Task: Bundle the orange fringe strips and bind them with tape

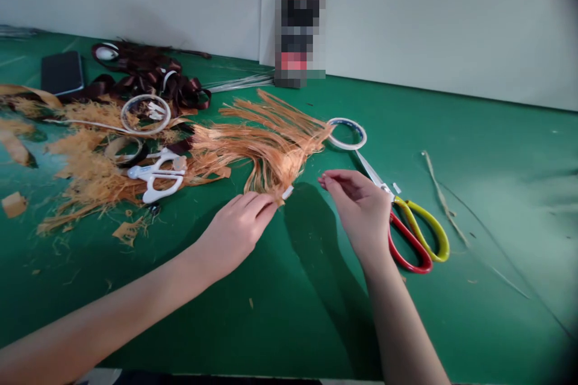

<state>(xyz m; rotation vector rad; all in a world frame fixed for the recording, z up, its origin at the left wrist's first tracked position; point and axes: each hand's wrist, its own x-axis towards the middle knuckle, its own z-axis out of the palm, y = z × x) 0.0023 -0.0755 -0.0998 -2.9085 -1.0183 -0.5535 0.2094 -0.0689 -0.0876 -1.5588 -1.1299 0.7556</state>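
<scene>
My left hand (244,222) is closed in a pinch on the near end of a frayed tan ribbon fringe (289,156), whose fine strands spread away over the table. A small white strip of tape (287,192) sticks out at the pinched end, just beyond the fingertips. To the right, my right hand (359,198) hovers apart from the fringe with thumb and fingertips pressed together; whether anything is between them cannot be made out. Beside that hand lie scissors (415,228) with one red and one yellow handle, blades pointing away. A tape roll (347,133) lies by the fringe's right edge.
White-handled scissors (158,175), another tape ring (145,114) and tan scraps (90,174) crowd the left. Behind them are dark brown ribbon (167,75) and a black phone (62,72). A blurred-out box (298,36) stands by the wall. A thin wire (445,204) lies right.
</scene>
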